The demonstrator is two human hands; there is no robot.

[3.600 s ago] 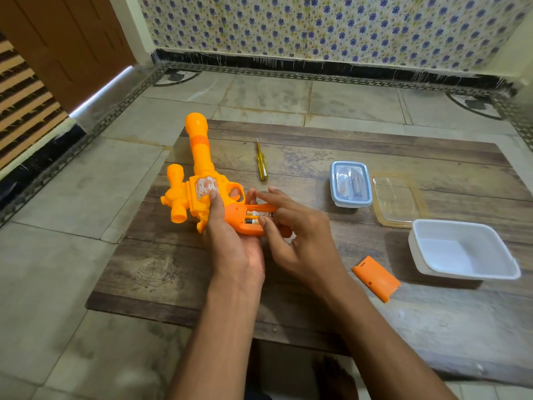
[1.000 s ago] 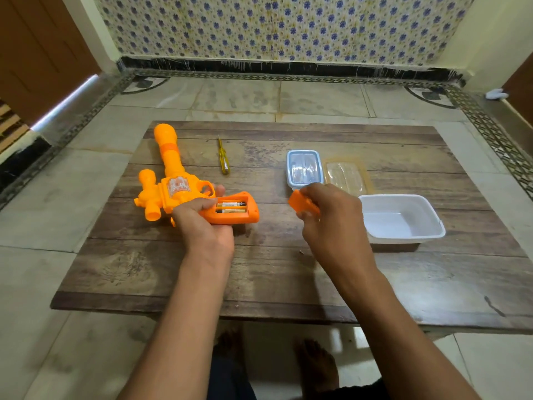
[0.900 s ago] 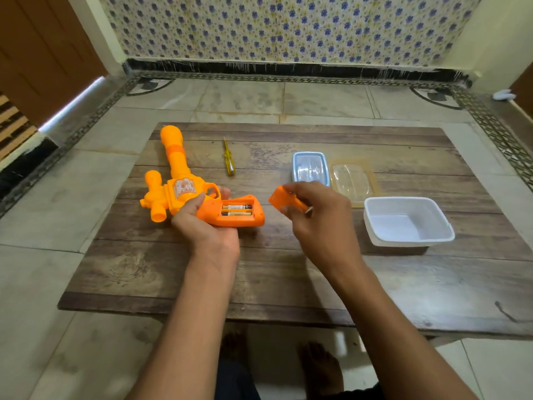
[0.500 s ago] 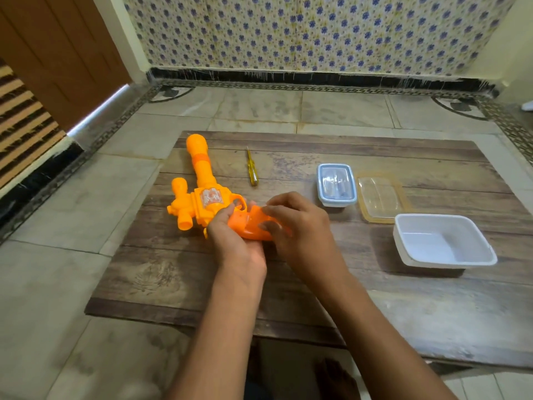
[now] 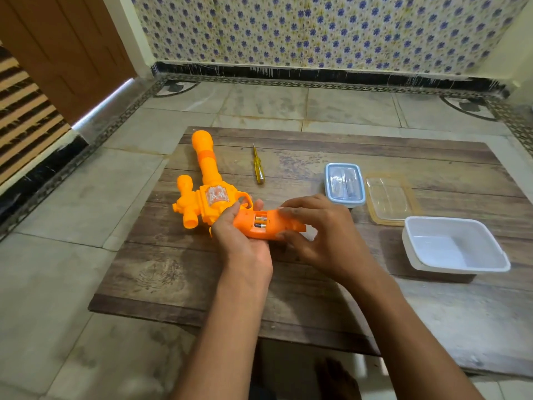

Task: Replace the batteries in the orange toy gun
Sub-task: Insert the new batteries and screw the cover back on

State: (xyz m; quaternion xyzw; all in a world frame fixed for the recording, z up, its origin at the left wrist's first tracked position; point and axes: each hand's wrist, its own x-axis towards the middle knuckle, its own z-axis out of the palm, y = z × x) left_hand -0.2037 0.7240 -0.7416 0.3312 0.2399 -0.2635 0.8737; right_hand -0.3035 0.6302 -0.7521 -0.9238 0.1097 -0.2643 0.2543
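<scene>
Gun (image 5: pixel 210 194) flat on table (image 5: pixel 173 272), left of tubs. Left hand (image 5: pixel 245 243) wrapped round grip; right hand (image 5: pixel 323 235) pinching cover (image 5: pixel 285 223) partway over batteries (image 5: pixel 260 222). Probably not seated yet. Could jam or snap tabs if pushed crooked; could slip from fingertips.

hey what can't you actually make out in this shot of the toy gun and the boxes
Head view only:
- Battery cover: mostly under the right hand; how far seated, unclear.
- Batteries: markings too small.
- Toy gun grip: underside behind left hand.
- Blue-lidded box: contents blurred.
</scene>
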